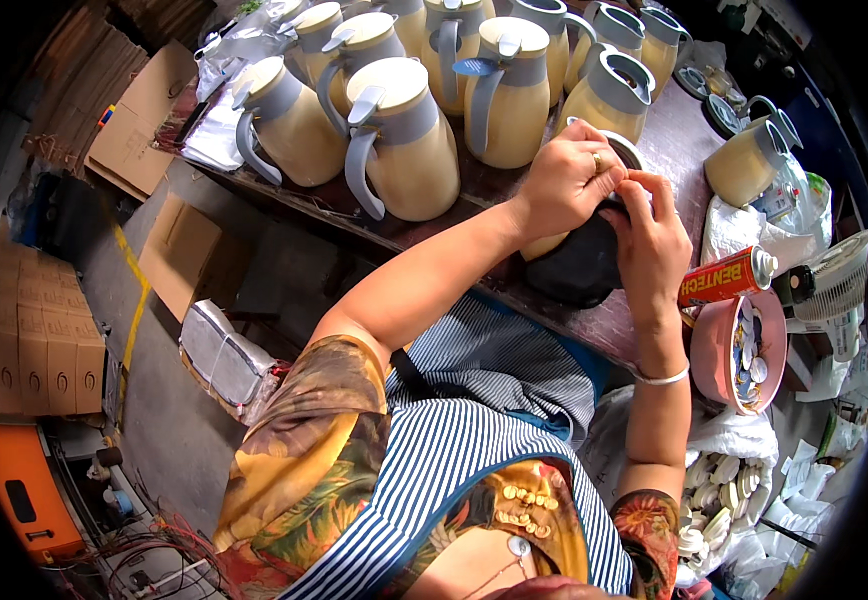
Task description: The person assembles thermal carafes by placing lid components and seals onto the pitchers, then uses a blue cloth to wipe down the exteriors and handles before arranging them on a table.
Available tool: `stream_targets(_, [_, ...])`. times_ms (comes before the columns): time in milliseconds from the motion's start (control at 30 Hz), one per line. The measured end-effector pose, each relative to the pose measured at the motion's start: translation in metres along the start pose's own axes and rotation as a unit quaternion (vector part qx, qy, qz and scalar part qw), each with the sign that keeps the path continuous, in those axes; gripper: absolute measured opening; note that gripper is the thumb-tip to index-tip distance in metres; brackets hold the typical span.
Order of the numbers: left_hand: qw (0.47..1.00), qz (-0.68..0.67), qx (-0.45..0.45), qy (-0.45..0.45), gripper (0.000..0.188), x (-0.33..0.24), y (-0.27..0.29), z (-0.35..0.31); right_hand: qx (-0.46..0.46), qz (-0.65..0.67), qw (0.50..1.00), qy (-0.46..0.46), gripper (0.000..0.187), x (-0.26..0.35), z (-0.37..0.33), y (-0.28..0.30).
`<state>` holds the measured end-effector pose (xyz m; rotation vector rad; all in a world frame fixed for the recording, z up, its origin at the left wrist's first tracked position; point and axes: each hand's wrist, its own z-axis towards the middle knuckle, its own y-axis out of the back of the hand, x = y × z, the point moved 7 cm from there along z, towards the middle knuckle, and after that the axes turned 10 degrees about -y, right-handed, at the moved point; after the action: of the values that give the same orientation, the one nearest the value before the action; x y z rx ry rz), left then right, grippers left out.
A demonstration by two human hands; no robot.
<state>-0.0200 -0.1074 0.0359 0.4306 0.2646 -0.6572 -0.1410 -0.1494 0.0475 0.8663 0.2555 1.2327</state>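
Observation:
My left hand [572, 182] and my right hand [654, 235] meet fingertip to fingertip above the table's near edge. Both are closed in a pinch, and whatever lies between the fingers is too small to make out. Beneath them is a beige jug [542, 246], mostly covered by my hands; part of a pale rim [622, 150] shows behind the fingers. A soft-looking black piece [574, 268] sits against the jug, under my right hand. Just beyond stands an open beige jug with a grey collar and spout [609, 95].
Several lidded beige jugs with grey handles [409, 150] crowd the table [689, 190]. At right are a red spray can [724, 277], a pink tub of small parts [716, 345], a fan [839, 275] and another jug [744, 165]. Cardboard boxes [34, 330] stand at left.

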Motion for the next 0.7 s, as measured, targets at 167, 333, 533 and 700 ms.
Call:
stream_targets(167, [1.000,-0.012,0.005,-0.019,0.017,-0.001,0.001,-0.002,-0.043,-0.051,0.998,0.015,0.032,0.008,0.001,0.004])
stream_targets(333, [0.999,-0.022,-0.034,-0.004,0.015,0.000,0.003,-0.001,-0.003,-0.007,1.000,0.001,0.029,-0.001,0.002,0.002])
stream_targets(533, [0.995,-0.074,-0.063,-0.022,0.019,-0.009,0.007,-0.007,-0.109,0.043,0.993,-0.008,0.021,-0.014,-0.014,0.014])
stream_targets(700, [0.992,-0.067,-0.107,0.029,0.037,-0.006,0.021,-0.047,-0.275,0.414,0.779,-0.383,0.028,-0.124,-0.074,0.052])
